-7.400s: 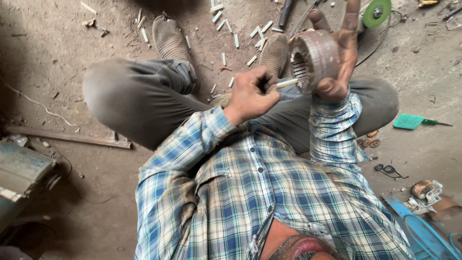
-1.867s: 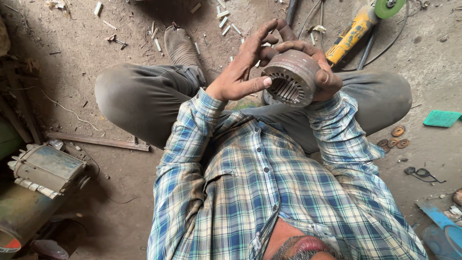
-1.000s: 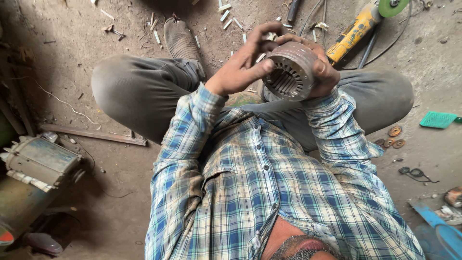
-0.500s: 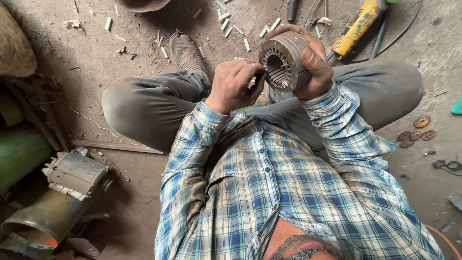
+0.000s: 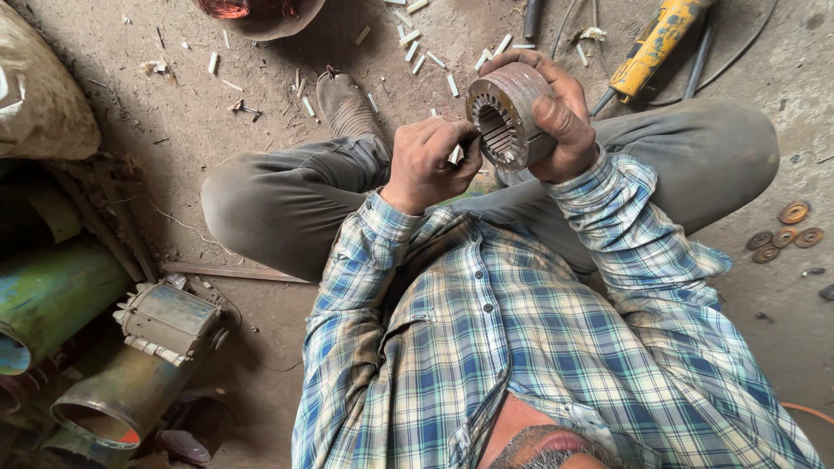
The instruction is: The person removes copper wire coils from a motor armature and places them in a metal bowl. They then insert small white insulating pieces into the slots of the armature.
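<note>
My right hand [image 5: 560,117] is wrapped around a slotted metal ring [image 5: 508,113], fingers over its top and thumb across the outer wall, holding it up above my crossed legs with the open face turned toward me. My left hand [image 5: 430,161] is closed into a fist just beside the ring's rim, pinching a small pale strip [image 5: 455,155] whose tip shows at the slots; the rest is hidden in my fingers. The ring's far side is covered by my palm. On the floor behind, a yellow power tool [image 5: 656,39] is cut off by the frame's top edge.
</note>
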